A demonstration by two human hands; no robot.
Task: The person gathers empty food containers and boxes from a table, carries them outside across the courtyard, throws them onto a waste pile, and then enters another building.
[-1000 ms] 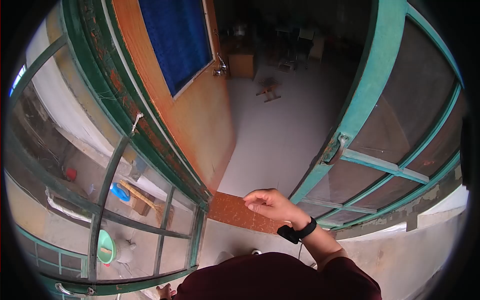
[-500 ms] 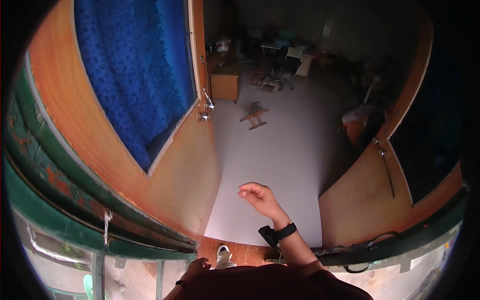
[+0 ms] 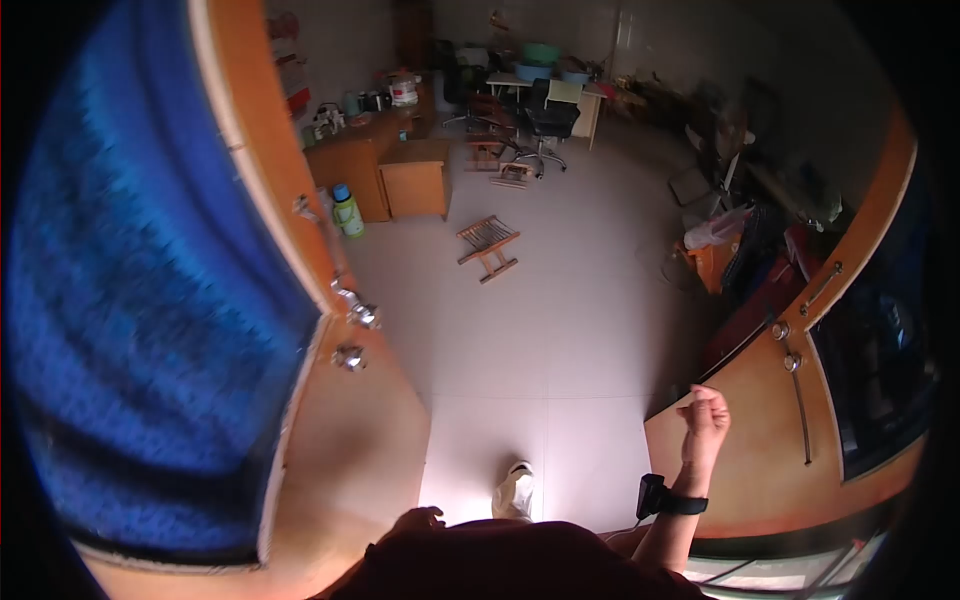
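My right hand (image 3: pixel 706 412) is raised in front of the right door leaf (image 3: pixel 745 440), its fingers curled in and nothing showing in them. A black strap with a small box (image 3: pixel 652 494) sits on that wrist. Low at my left side, my left hand (image 3: pixel 418 518) hangs near the bottom of the left door leaf (image 3: pixel 365 470). Its fingers look loosely apart and hold nothing that I can see; my body hides part of it. One white shoe (image 3: pixel 515 478) is on the pale tiled floor (image 3: pixel 560 330) between the two leaves.
A folding wooden stool (image 3: pixel 488 246) stands on the floor ahead. Beyond it are a wooden desk (image 3: pixel 415 182), a green thermos flask (image 3: pixel 347 212) and a black office chair (image 3: pixel 550 122). Bags and clutter (image 3: pixel 730 235) lie along the right side. Metal knobs (image 3: pixel 350 358) stick out from the left door.
I have stepped forward through the doorway, and the room looks closer and brighter. My right hand has swung rightwards to the right door leaf. The left door now sits further left in view.
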